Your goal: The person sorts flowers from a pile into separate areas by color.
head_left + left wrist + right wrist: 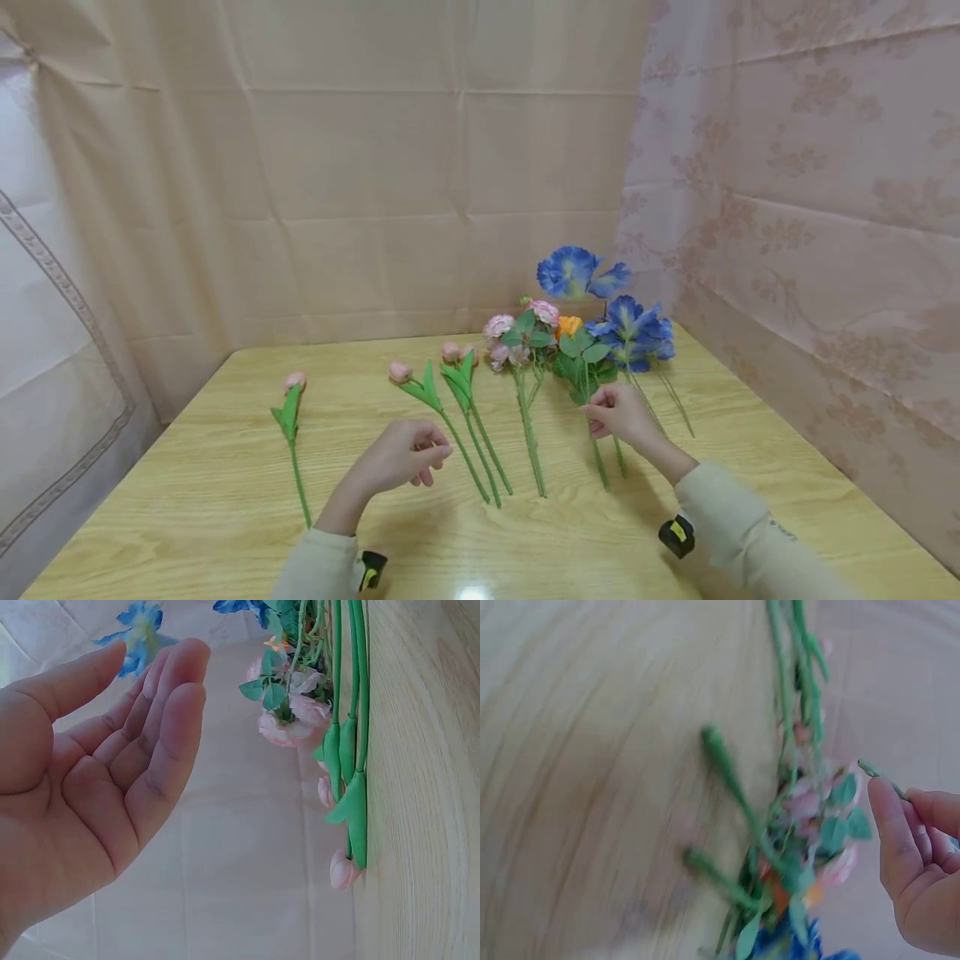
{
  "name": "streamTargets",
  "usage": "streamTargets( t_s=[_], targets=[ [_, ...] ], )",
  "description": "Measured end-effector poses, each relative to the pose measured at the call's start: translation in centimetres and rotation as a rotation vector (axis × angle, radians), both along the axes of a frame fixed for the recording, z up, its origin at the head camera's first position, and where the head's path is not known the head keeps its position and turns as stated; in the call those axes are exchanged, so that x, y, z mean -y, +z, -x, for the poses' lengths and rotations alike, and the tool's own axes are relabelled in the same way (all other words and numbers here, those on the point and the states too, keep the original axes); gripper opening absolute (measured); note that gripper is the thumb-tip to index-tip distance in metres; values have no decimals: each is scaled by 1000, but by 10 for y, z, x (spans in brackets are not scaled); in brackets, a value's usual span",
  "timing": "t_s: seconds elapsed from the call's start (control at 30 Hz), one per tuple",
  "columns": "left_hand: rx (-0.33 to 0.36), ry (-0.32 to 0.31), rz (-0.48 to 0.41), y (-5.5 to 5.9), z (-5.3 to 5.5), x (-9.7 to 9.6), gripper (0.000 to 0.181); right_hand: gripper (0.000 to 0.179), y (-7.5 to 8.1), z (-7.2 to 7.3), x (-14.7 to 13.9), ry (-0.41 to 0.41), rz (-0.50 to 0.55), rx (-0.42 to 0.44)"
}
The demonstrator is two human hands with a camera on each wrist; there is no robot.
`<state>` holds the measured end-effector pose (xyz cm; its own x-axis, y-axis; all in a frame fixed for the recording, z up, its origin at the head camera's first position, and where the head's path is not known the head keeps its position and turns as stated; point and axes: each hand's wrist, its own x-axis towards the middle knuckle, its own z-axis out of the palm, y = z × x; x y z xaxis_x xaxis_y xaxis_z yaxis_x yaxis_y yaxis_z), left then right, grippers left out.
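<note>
My right hand (618, 414) pinches a thin green stem (883, 778) between thumb and fingers, its cut end poking out in the right wrist view. The stem appears to belong to a raised blue flower (572, 271), seen apart from the others in the left wrist view. Below it lie another blue flower (633, 332) and an orange flower (568, 326) with green leaves. My left hand (401, 454) hovers over the table, palm bare and fingers loosely bent, beside the pink tulips (401, 372). Nothing is between its fingers.
Pink many-petalled flowers (501, 327) lie between the tulips and the orange flower. A single pink tulip (294, 382) lies apart at the left of the wooden table (187, 500). A beige curtain (360, 167) hangs behind, a patterned cloth (825, 208) at right.
</note>
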<state>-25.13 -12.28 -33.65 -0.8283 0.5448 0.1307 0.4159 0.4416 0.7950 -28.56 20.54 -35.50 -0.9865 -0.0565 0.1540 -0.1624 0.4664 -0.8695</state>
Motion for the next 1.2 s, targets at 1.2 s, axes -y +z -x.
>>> streamTargets(
  t_s=[1.2],
  targets=[
    [56, -36, 26, -6, -1, 2, 19, 23, -10, 51, -92, -219, -387, 31]
  ],
)
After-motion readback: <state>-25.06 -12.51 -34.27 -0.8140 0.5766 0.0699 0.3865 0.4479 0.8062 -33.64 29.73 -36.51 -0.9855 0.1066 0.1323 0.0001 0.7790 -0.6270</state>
